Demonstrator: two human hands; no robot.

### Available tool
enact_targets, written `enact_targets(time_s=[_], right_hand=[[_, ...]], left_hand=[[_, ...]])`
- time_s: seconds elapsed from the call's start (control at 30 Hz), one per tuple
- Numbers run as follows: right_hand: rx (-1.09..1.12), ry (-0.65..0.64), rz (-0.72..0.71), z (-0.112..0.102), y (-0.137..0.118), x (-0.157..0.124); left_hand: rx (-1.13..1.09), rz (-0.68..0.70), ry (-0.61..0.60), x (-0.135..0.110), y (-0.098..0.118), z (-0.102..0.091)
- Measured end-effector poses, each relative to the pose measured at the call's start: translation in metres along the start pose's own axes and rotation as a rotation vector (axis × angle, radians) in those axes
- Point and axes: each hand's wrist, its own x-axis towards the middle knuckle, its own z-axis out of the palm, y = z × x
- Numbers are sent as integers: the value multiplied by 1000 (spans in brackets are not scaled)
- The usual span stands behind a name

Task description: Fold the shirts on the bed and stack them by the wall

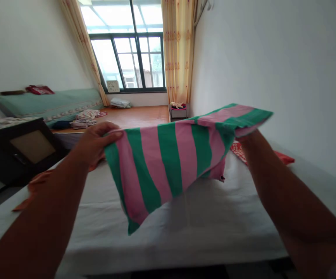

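A pink-and-green striped garment (168, 159), which looks like a shirt, is held up in the air above the bed. My left hand (105, 133) pinches its upper left corner between thumb and fingers. At the right end, my right hand (246, 137) is mostly hidden beneath a folded-over flap of the cloth. The top edge is stretched between both hands, so the right one holds it too, though its fingers do not show. The lower left corner hangs down freely, and a small dark bit shows at the lower right edge.
Below lies a bed with a pale sheet (191, 232). Orange cloth (40, 184) is on its left, a red patterned cloth (284, 157) on its right. A dark cabinet (31, 147) stands left. Folded clothes (83, 122) lie on a wooden platform (144, 114) by the window.
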Motion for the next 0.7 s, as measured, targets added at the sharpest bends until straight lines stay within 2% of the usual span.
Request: enact_targets(time_s=[0.07,0.13,0.23,0.3,0.37,0.4,0.47,0.53,0.63,0.7], right_hand=[[28,-38,27,17,14,22],[29,2,15,29,17,48],[23,155,-228,34,-11,89],[47,188,-409,33,-38,107],[61,138,-501,32,-58,110],[58,91,-505,32,-63,105],[33,-24,-435,33,-57,82],[-8,-147,-306,34,-36,47],[-85,-368,-94,28,8,-17],[-131,-526,46,19,34,-59]], left_hand=[[155,-26,-144,30,-17,16],[222,22,-39,64,-25,26],[61,188,232,111,-10,22],[-10,306,348,131,9,12],[-44,359,376,137,21,2],[-55,356,364,134,21,-3],[-62,310,286,117,9,-9],[-35,235,148,89,-18,-12],[112,80,-107,36,-70,-13],[271,-3,-337,0,-99,-13]])
